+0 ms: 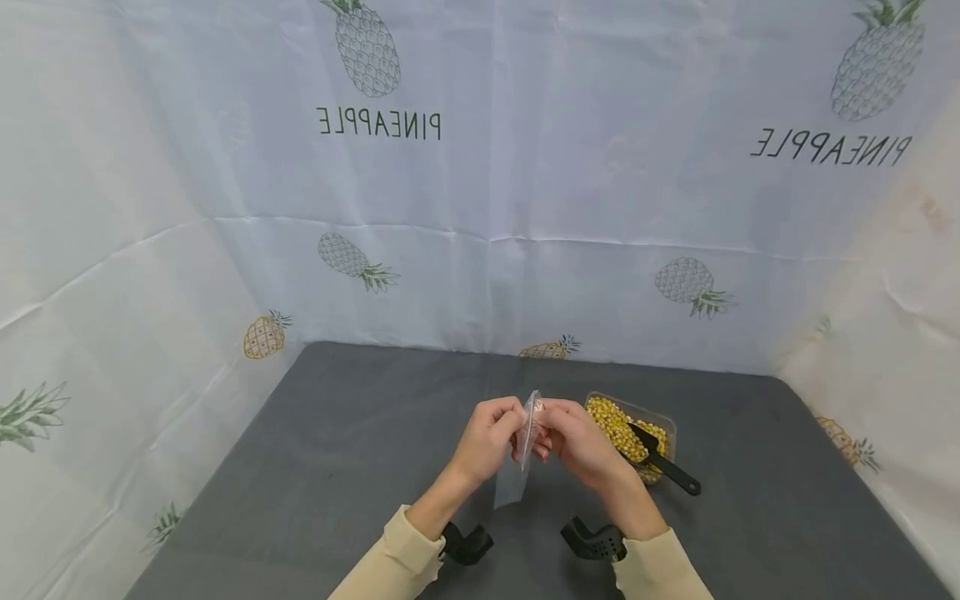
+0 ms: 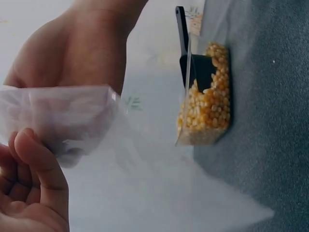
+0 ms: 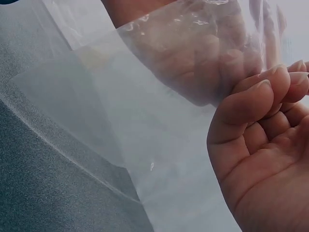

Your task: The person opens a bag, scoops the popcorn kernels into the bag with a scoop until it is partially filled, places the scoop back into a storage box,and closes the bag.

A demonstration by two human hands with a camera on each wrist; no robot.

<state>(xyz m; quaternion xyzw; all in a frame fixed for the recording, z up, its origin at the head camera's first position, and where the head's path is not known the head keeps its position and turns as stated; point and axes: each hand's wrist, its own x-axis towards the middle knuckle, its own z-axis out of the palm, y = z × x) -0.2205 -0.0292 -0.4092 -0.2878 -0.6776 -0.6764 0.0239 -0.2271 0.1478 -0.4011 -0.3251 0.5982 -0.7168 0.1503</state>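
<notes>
A clear, flat plastic bag (image 1: 512, 485) hangs between both hands above the table. My left hand (image 1: 483, 442) pinches one side of its upper edge with curled fingers. Opposite it, my right hand (image 1: 581, 437) pinches the other side, thumb and fingers together. The left wrist view shows the bag's (image 2: 169, 188) lower part spreading down to a corner, with no contents visible in it. Through the film in the right wrist view, the left hand (image 3: 193, 63) shows blurred behind the right hand (image 3: 265, 140).
Just beyond the right hand stands a clear container (image 1: 643, 411) of yellow corn kernels (image 1: 615, 427). A black scoop (image 1: 675, 473) rests in the kernels, its handle over the rim. The dark grey table (image 1: 337, 450) meets a white pineapple-print cloth (image 1: 480, 167) behind.
</notes>
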